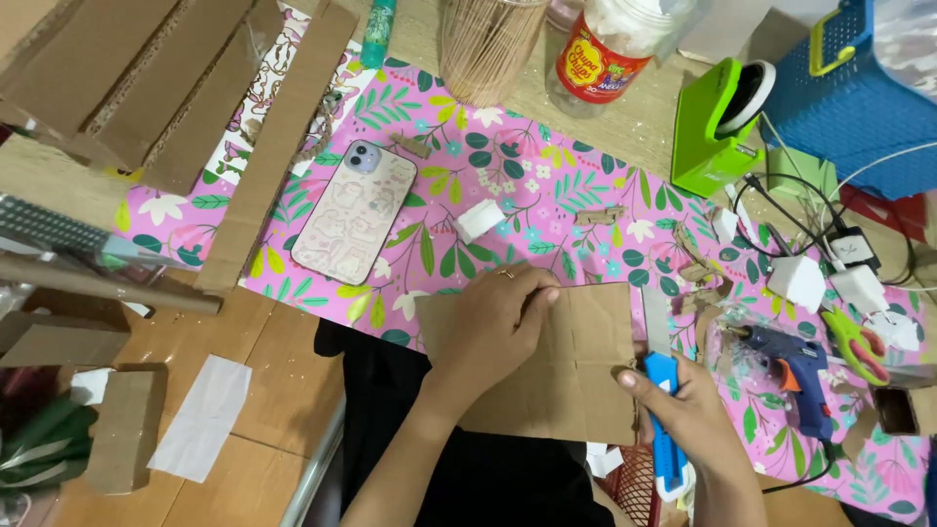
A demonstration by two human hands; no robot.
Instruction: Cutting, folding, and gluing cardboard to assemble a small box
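My left hand [493, 327] presses flat on a brown cardboard sheet [576, 381] that lies over the near edge of the table, partly over my lap. My right hand [688, 410] grips a blue utility knife [662, 390] with its long blade extended along the cardboard's right edge. The table is covered with pink floral wrapping paper [547, 210].
A phone [353, 212] lies face down on the paper, with a small white block [479, 219] beside it. A blue glue gun [795, 366], scissors [857, 344], white chargers, a green tape dispenser [717, 127], a blue basket [859, 93], a stick jar and cardboard strips [176, 88] surround the work area.
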